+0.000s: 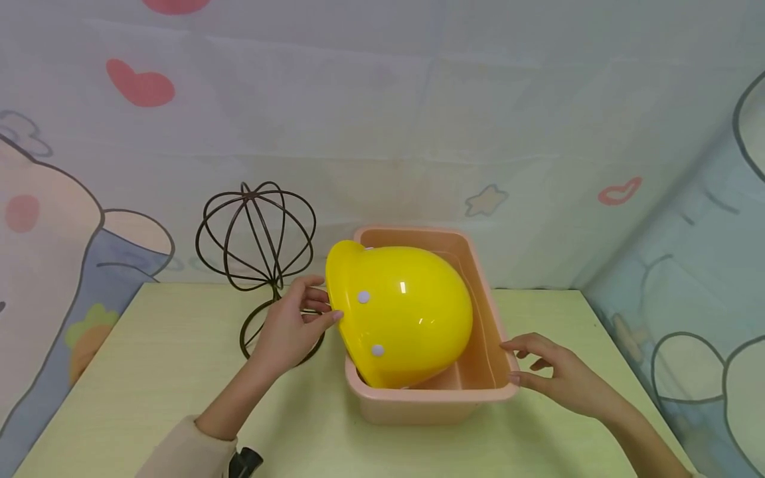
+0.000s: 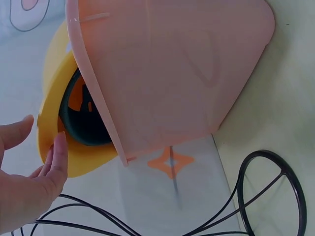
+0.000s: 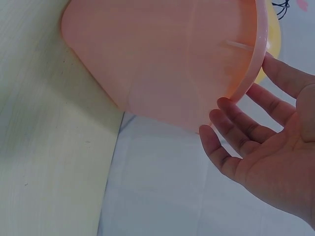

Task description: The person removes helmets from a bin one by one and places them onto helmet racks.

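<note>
A glossy yellow hard hat (image 1: 412,312) lies on its side, tilted, in a pink plastic bin (image 1: 487,292). Its brim sticks out past the bin's left rim, and the dark inner band (image 2: 86,118) shows in the left wrist view. My left hand (image 1: 293,325) is at the brim: its fingers touch the underside, while the thumb stands slightly off the edge in the left wrist view. At the bin's right rim is my right hand (image 1: 558,372), with thumb and index fingertips against the rim. Its other fingers stay loosely extended below the rim.
A dark wire stand shaped like a whisk (image 1: 257,232), with a round base, stands just behind my left hand. The pale wooden table (image 1: 179,372) meets a cloth backdrop (image 1: 388,119) printed with cartoons at its back edge.
</note>
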### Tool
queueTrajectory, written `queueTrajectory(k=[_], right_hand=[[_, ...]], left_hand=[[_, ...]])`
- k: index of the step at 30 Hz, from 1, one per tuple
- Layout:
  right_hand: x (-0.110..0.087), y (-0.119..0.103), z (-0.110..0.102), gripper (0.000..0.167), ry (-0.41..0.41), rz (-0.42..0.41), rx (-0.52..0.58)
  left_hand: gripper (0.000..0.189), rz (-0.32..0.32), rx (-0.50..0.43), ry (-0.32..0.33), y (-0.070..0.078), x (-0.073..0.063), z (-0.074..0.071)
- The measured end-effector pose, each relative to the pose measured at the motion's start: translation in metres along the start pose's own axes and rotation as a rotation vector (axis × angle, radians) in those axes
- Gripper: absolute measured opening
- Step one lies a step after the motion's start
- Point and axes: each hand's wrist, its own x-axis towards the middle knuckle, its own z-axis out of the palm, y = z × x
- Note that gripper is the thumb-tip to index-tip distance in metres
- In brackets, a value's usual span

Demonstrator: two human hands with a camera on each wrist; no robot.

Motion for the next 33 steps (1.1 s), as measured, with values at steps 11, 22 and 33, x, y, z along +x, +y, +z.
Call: queueTrajectory(k=[11,22,33], right_hand=[[0.001,-0.0015,-0.0006,0.035,-0.006,0.016,0.017],[-0.0001,-0.0019,-0.0005,0.035,-0.009,0.029,0.006],[-0.0007,0.0,-0.0007,0.035,-0.003,0.04,-0.002]], left_hand=[[0.049,-0.179,-0.169,-0.066,-0.0024,0.0074,0.0032],[0.043,-0.223,-0.209,-0.071,-0.0021,0.0087,0.0074],[0.036,-0.238,-0.187,-0.132,-0.0013,0.0092,0.0074]])
